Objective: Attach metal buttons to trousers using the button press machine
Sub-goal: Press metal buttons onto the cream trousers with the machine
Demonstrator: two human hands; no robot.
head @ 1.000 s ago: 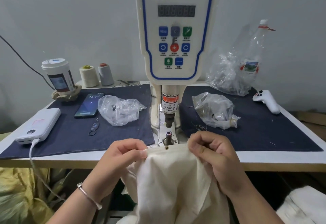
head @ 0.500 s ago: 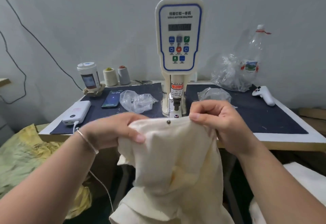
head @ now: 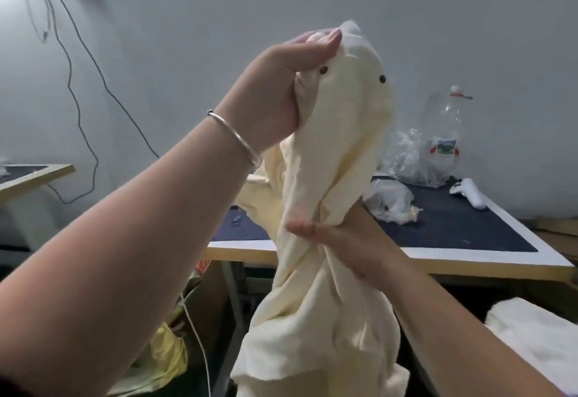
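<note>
The cream trousers (head: 328,271) hang lifted high in front of me, hiding the button press machine. Two dark metal buttons show near the raised top edge, one (head: 323,69) beside my left thumb and one (head: 382,78) further right. My left hand (head: 275,90) grips the waistband at the top, thumb against the cloth. My right hand (head: 341,237) holds the bunched fabric lower down, at table height, fingers wrapped round it.
The work table (head: 469,257) with its dark blue mat stands behind the trousers. On it lie a bag of buttons (head: 391,201), a clear plastic bottle (head: 445,137), crumpled plastic and a white controller (head: 469,193). More cream cloth (head: 538,334) lies at the lower right. Cables hang on the wall at left.
The trousers have been pulled away from the machine and raised. My left hand went up with the waistband; my right hand slid down to the bunched middle. The view swung left.
</note>
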